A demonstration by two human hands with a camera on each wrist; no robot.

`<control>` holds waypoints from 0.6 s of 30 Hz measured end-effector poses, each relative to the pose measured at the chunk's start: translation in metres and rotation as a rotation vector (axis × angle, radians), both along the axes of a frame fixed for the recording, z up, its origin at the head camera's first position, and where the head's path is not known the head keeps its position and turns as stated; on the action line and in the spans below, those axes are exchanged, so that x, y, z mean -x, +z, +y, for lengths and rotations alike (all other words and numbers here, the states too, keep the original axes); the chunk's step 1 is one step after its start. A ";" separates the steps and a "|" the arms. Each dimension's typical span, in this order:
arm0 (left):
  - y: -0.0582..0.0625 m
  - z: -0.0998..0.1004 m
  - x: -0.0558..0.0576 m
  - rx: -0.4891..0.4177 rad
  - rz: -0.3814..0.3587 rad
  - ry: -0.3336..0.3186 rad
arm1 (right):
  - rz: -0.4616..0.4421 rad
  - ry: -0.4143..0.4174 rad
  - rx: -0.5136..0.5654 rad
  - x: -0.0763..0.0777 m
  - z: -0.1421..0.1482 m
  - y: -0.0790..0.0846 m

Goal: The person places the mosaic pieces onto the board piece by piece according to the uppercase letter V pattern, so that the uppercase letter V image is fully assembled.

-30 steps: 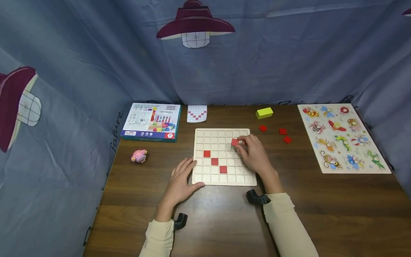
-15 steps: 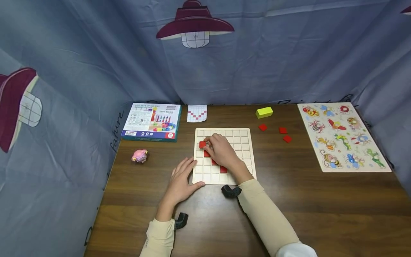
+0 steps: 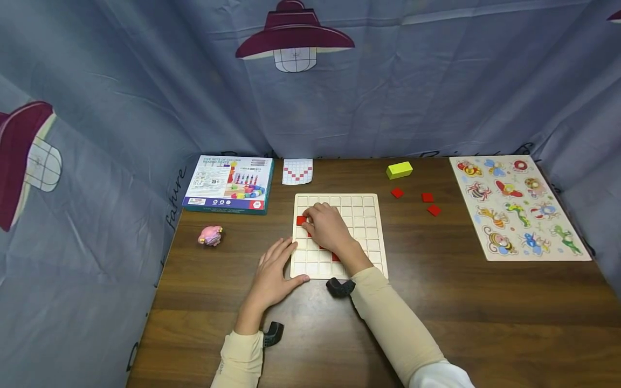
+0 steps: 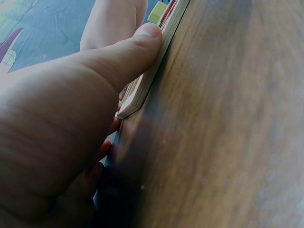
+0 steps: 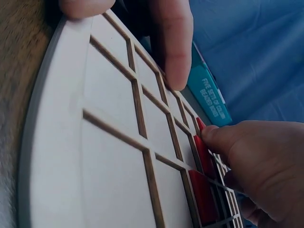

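A wooden grid board (image 3: 364, 231) lies on the table with red square tiles in a diagonal, partly hidden by my right hand (image 3: 330, 229). That hand pinches a red tile (image 3: 301, 220) at a cell of the leftmost column. From the right wrist, the thumb (image 5: 216, 137) touches the far red tile, and another red tile (image 5: 203, 195) sits nearer in its cell. My left hand (image 3: 275, 275) rests at the board's lower left corner, fingers extended along the left edge and thumb at the front edge. In the left wrist view the thumb (image 4: 137, 52) lies against the board's rim (image 4: 147, 78).
Right of the board lie three loose red tiles (image 3: 427, 198) and a yellow block (image 3: 399, 171). A pattern card (image 3: 297, 172) and a printed box (image 3: 228, 185) are at the back left, near a pink toy (image 3: 211, 235). An insect puzzle board (image 3: 521, 210) lies far right.
My right hand has carried the red tile leftward across the board, then slightly further left and down to the leftmost column. The left hand has stayed in place.
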State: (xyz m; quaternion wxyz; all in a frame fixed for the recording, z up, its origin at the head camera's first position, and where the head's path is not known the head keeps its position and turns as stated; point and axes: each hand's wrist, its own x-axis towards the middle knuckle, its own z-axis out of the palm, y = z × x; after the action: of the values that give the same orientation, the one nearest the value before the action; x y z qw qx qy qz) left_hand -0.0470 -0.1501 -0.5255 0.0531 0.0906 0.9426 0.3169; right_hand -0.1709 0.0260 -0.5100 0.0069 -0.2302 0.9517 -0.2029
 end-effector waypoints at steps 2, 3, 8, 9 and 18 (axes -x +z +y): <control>0.000 0.000 0.000 0.002 0.006 -0.002 | 0.000 -0.007 0.001 0.000 -0.001 0.002; 0.000 -0.001 0.000 0.000 0.008 -0.003 | -0.002 -0.009 0.001 0.000 -0.002 0.003; 0.001 0.000 0.001 0.009 0.001 -0.003 | -0.011 -0.031 0.012 -0.001 -0.001 0.006; 0.002 0.000 0.001 0.005 -0.004 -0.001 | -0.015 -0.037 0.027 -0.002 0.002 0.006; 0.000 0.004 -0.001 -0.018 -0.007 0.010 | 0.029 -0.239 0.349 -0.008 0.092 -0.010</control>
State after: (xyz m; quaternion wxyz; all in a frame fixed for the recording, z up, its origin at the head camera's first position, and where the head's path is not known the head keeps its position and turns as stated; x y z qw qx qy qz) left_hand -0.0458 -0.1464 -0.5251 0.0541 0.0851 0.9400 0.3260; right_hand -0.1625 0.1179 -0.5197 -0.0709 -0.1160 0.9227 -0.3607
